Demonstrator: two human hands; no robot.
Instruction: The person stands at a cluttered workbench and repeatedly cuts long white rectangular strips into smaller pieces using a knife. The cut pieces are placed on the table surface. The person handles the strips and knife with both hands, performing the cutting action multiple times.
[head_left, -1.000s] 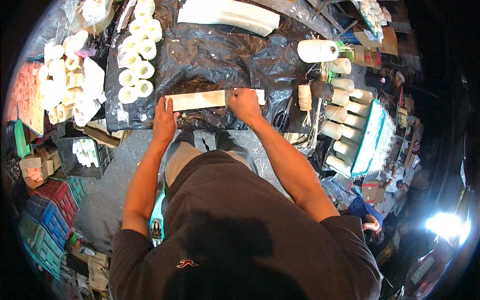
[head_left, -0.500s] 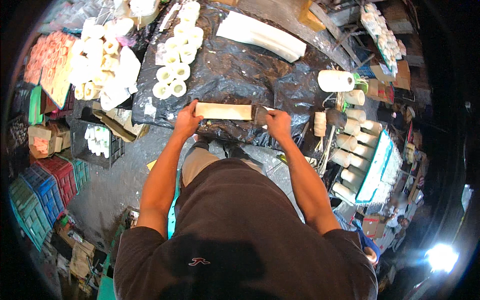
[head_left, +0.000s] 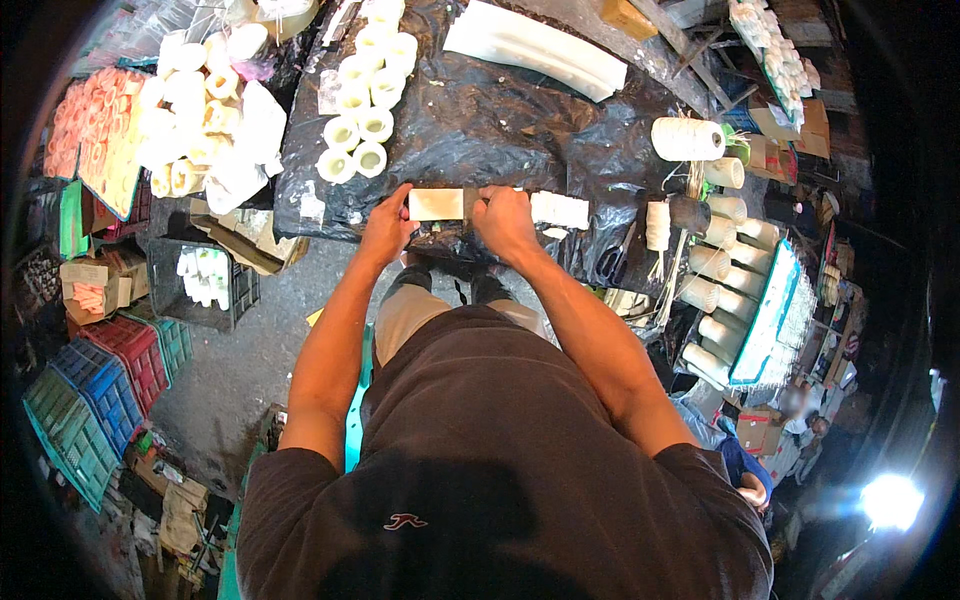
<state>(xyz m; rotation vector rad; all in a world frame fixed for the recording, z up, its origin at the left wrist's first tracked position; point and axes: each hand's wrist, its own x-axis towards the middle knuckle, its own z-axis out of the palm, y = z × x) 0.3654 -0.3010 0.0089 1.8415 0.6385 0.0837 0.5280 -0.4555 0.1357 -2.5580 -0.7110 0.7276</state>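
A smooth cream-coloured strip [head_left: 437,204] lies along the near edge of a table. My left hand [head_left: 386,230] grips its left end, thumb on the near side. In my right hand [head_left: 507,222] is a flat dark blade like a scraper [head_left: 470,207], its edge across the strip. Right of that hand lies a white, rough-surfaced length [head_left: 560,210]; my hand hides whether it joins the strip. A small pale scrap [head_left: 555,233] sits just below it.
Black plastic sheeting [head_left: 480,120] covers the table. On it stand rows of pale hollow cylinders [head_left: 374,124] at left and a long white curved slab [head_left: 535,50] at the back. A thread cone [head_left: 688,139] and more cylinders [head_left: 720,263] are at right. Crates [head_left: 130,360] stand lower left.
My right hand and the blade have moved left along the strip, closer to my left hand. The rough white length now shows behind them. The whole view has shifted slightly.
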